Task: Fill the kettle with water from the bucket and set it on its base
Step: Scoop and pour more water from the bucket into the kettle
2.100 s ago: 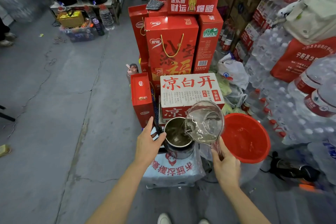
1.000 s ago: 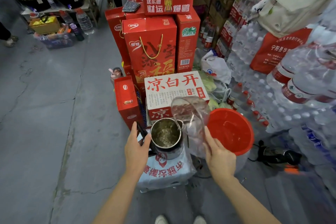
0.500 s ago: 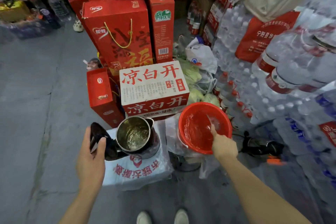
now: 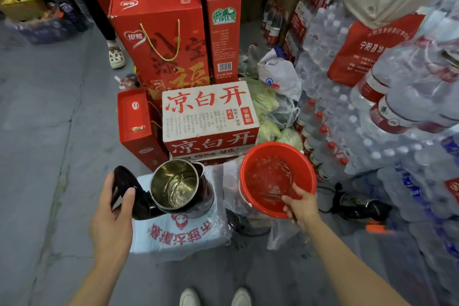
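Note:
The steel kettle [image 4: 181, 189] stands open on a white sack [image 4: 178, 233], with water glinting inside. My left hand [image 4: 111, 216] grips its black flipped-back lid and handle at the kettle's left. To the right is the red bucket [image 4: 305, 164], holding water that ripples. My right hand [image 4: 300, 206] reaches over the bucket's near rim and holds the handle of a clear scoop [image 4: 269, 196], which is dipped in the water and hard to make out. A black device with a cord [image 4: 357, 206] lies on the floor right of the bucket; I cannot tell whether it is the kettle's base.
A white carton [image 4: 206, 117] and stacked red gift boxes [image 4: 161, 40] stand right behind the kettle. Shrink-wrapped water bottle packs [image 4: 372, 131] wall off the right. Another person's shoe [image 4: 115, 54] is at the back left. Grey concrete floor lies to the left.
The scoop, which was tipped over the kettle pouring water, has moved right and down into the bucket. My left hand has stayed on the kettle's lid and handle.

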Demonstrator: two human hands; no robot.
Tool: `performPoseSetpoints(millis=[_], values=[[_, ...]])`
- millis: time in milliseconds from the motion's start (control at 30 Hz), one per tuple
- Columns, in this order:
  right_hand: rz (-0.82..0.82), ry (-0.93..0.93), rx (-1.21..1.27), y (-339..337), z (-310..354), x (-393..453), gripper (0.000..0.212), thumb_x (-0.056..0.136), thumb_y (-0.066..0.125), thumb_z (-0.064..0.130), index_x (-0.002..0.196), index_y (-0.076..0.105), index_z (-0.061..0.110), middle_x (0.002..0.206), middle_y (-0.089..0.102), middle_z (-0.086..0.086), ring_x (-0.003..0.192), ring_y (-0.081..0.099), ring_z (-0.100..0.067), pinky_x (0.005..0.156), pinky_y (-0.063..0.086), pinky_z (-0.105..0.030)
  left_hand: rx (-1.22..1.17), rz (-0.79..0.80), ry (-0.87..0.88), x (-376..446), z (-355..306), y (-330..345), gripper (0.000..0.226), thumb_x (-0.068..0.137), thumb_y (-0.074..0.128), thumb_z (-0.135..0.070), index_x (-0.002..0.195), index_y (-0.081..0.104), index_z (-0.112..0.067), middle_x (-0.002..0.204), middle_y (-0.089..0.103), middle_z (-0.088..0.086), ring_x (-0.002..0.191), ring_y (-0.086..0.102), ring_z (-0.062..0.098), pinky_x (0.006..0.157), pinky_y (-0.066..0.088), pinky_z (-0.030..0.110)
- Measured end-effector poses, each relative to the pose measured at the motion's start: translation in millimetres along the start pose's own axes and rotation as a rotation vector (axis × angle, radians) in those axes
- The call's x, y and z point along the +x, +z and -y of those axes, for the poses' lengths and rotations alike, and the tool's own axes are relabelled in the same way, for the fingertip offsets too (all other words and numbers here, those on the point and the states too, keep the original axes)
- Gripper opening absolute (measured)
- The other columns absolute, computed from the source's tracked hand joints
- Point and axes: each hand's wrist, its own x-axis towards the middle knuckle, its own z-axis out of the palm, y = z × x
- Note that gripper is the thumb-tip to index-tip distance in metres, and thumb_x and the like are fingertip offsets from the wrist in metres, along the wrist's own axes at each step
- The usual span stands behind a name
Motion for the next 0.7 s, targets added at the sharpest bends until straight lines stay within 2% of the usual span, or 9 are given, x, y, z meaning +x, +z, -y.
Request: performPoseSetpoints(millis=[233,433,600,700], values=[[0.013,-0.116,0.263,-4,-25,-49,0.076,0.091,0.07,0.004,0.154,0.036,0.028,0.055,0.06,-0.009,0.037,0.043,-0.012,0.035,0.038,-0.023,0.037,0.028,0.007,1,-1,0,0.053,0.099,0.054,-0.03,0.15,0.038,-0.033,0.146,0.054,0.004,0.121,0.053,0.015,0.099,0.038,0.032],[0.043,-0.227,0.331,-11,-16,-85,0.072,0.089,0.07,0.001,0.15,0.043,0.026,0.054,0.059,-0.011,0.033,0.04,-0.01,0.031,0.037,-0.02,0.058,0.001,0.003,-3,-9,0,0.055,0.1,0.052,-0.026,0.152,0.035,-0.027,0.148,0.051,0.01,0.127,0.053,0.025,0.096,0.037,0.032],[0.108,-0.32,0.313,-7,7,-120,0.07,0.089,0.069,0.0,0.149,0.043,0.027,0.056,0.057,-0.014,0.032,0.038,-0.01,0.032,0.038,-0.02,0.024,0.012,-0.014,-4,-15,0,0.058,0.1,0.054,-0.023,0.153,0.033,-0.025,0.148,0.052,0.008,0.11,0.052,0.009,0.094,0.04,0.028],[0.147,-0.357,0.3,6,23,-138,0.071,0.089,0.069,0.0,0.149,0.043,0.03,0.057,0.055,-0.017,0.034,0.038,-0.011,0.033,0.036,-0.019,0.047,0.032,-0.004,0,-10,-4,0.059,0.099,0.056,-0.026,0.153,0.033,-0.026,0.149,0.051,0.006,0.125,0.054,0.018,0.104,0.044,0.039]])
